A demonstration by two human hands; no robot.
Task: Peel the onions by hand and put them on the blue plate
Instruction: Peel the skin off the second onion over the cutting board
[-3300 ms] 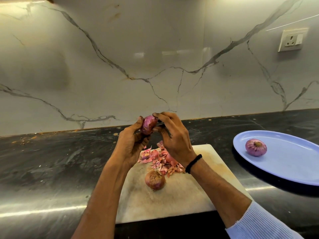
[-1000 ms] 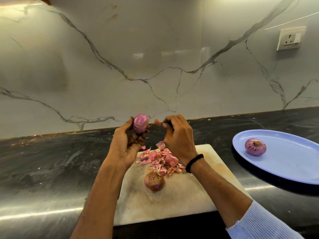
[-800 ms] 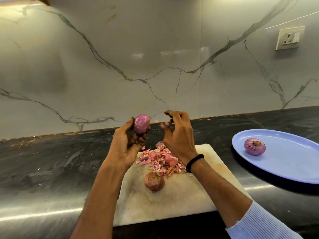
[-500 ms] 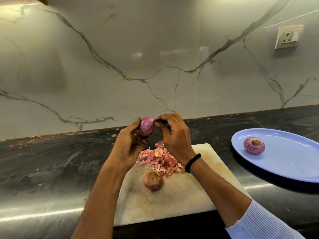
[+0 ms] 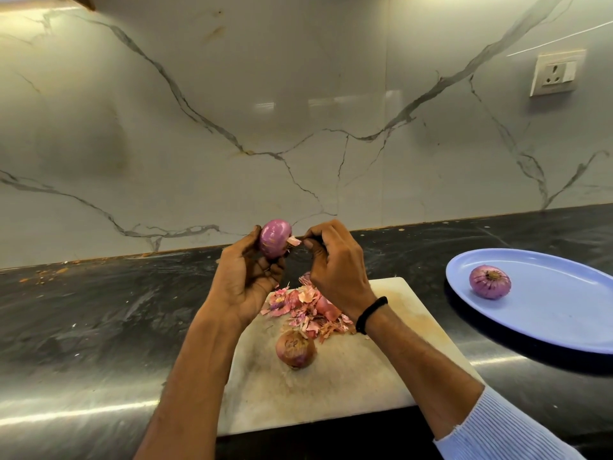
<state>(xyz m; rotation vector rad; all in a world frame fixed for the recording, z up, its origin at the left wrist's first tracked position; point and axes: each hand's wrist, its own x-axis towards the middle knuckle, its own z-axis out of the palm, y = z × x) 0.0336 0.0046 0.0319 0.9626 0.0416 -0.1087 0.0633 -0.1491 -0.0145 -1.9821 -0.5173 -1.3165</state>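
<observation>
My left hand [image 5: 247,280] grips a shiny purple onion [image 5: 274,238] above the back of the white cutting board [image 5: 335,390]. My right hand [image 5: 335,263] pinches a small flap of skin [image 5: 294,241] sticking out from the onion's right side. On the board lies a brown unpeeled onion [image 5: 295,348], in front of a heap of pink peels [image 5: 305,308]. A peeled onion [image 5: 490,281] sits on the blue plate [image 5: 564,313] to the right.
The board and plate rest on a dark stone counter [image 5: 99,313] that runs against a marble-patterned wall. A wall socket [image 5: 555,74] is mounted high on the right. Small crumbs lie along the counter's back edge at left.
My right hand's fingertips have come back to the onion and now pull a strip of skin off its right side. The onion stays held in my left hand.
</observation>
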